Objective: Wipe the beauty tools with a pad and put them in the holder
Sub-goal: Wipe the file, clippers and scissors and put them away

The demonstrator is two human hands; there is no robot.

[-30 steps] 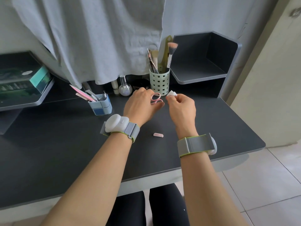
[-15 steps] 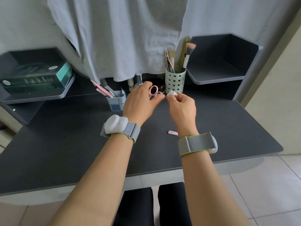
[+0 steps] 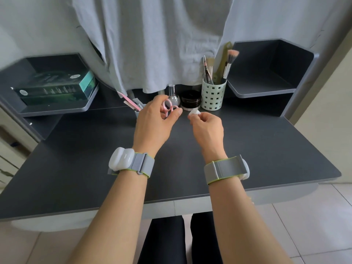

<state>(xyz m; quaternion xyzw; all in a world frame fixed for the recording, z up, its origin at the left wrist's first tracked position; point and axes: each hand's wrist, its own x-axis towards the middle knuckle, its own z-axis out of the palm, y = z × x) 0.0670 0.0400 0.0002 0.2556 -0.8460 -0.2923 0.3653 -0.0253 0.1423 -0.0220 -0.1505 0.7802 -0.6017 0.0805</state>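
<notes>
Small pink-handled scissors [image 3: 168, 108] are gripped by the left hand [image 3: 154, 122], a white cotton pad [image 3: 194, 112] pinched by the right hand [image 3: 207, 128]; fingertips could be nicked if the blades are wiped carelessly

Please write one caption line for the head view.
Left hand holds pink scissors, right hand pinches white pad.

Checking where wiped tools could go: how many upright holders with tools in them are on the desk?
2. The pale green perforated cup stands at the back right, holding brushes. The small blue holder is mostly hidden behind the left hand; others may be hidden.
</notes>
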